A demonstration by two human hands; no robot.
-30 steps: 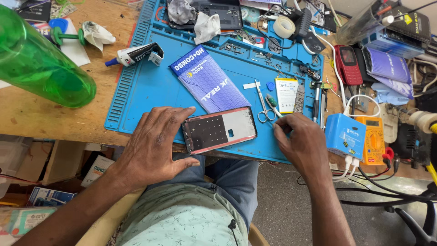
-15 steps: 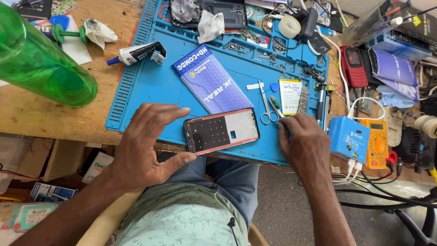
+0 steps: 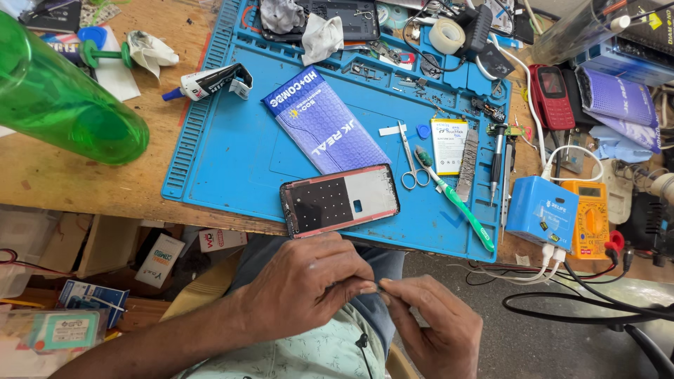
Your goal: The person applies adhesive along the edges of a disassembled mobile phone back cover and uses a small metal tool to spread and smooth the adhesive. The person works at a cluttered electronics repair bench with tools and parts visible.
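Phone frame (image 3: 340,201) lies stripped and untouched on the blue mat (image 3: 232,151), while left hand (image 3: 309,284) and right hand (image 3: 435,323) together pinch something tiny over the lap.

The phone frame (image 3: 340,201) is showing dull grey metal inside a glossy dark rim. It is lying on a matt blue rubbery mat (image 3: 232,161) over a worn, scratched wooden bench (image 3: 77,184). The green bottle (image 3: 60,98) is looking like glossy clear plastic. The scissors (image 3: 411,158) are gleaming as polished steel, and the purple packet (image 3: 326,123) is looking like shiny printed plastic.
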